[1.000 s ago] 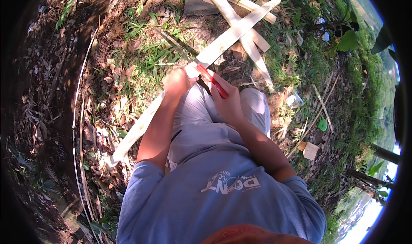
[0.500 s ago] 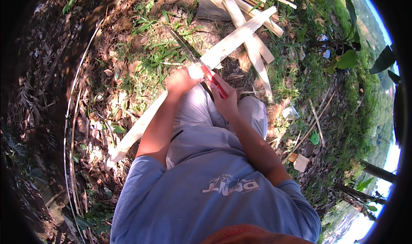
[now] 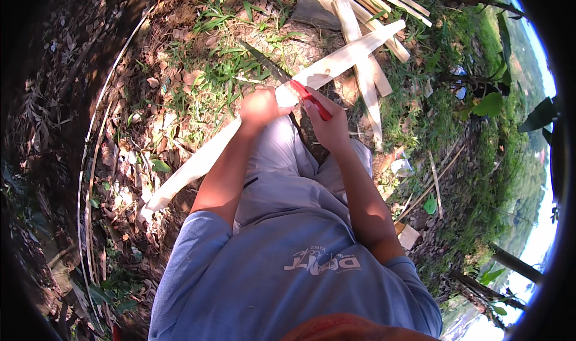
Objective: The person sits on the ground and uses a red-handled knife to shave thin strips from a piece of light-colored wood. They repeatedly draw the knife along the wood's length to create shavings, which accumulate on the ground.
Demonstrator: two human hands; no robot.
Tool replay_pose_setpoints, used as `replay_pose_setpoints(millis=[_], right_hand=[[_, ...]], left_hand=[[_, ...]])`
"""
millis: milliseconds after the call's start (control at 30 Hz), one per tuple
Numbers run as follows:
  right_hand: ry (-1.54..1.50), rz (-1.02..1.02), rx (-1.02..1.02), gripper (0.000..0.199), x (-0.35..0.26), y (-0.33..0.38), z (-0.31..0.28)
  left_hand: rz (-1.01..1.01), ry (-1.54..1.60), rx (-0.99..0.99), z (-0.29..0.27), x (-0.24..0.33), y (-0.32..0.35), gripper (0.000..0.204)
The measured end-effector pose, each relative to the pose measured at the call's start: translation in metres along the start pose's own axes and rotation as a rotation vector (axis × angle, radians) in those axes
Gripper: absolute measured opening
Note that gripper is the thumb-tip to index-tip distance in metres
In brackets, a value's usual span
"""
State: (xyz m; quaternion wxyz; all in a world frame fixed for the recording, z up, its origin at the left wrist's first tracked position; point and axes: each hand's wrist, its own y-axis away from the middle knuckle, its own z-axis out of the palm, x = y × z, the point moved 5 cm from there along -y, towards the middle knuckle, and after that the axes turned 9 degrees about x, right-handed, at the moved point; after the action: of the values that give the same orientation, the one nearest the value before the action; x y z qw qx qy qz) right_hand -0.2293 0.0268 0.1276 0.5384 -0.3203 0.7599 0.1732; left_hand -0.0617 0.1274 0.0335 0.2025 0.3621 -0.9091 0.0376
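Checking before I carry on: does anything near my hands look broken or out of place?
Nothing stands out. The left hand grips a long pale slat, the right hand a red-handled tool; more slats lie crossed beyond.

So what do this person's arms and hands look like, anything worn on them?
Both forearms are bare. The left hand and right hand have no gloves, and no watch or band shows on either wrist. Short blue-grey T-shirt sleeves cover only the upper arms, ending above the elbows.
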Motion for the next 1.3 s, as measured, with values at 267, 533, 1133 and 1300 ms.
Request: replay_pose_setpoints(millis=[267, 533, 1133, 1300], right_hand=[[0.044, 0.046, -0.028, 0.038, 0.001, -0.007, -0.001], [0.011, 0.076, -0.057, 0.037, -0.006, -0.018, 0.005], [0.211, 0.130, -0.037, 0.045, -0.015, 0.102, -0.087], [0.341, 0.222, -0.096, 0.044, -0.067, 0.130, -0.148]], left_hand=[[0.087, -0.072, 0.163, 0.001, 0.006, 0.002, 0.074], [-0.075, -0.068, 0.076, 0.000, 0.010, 0.013, 0.083], [-0.036, -0.169, 0.272, 0.025, 0.002, 0.002, 0.056], [0.067, -0.204, 0.338, 0.025, 0.012, 0.009, 0.038]])
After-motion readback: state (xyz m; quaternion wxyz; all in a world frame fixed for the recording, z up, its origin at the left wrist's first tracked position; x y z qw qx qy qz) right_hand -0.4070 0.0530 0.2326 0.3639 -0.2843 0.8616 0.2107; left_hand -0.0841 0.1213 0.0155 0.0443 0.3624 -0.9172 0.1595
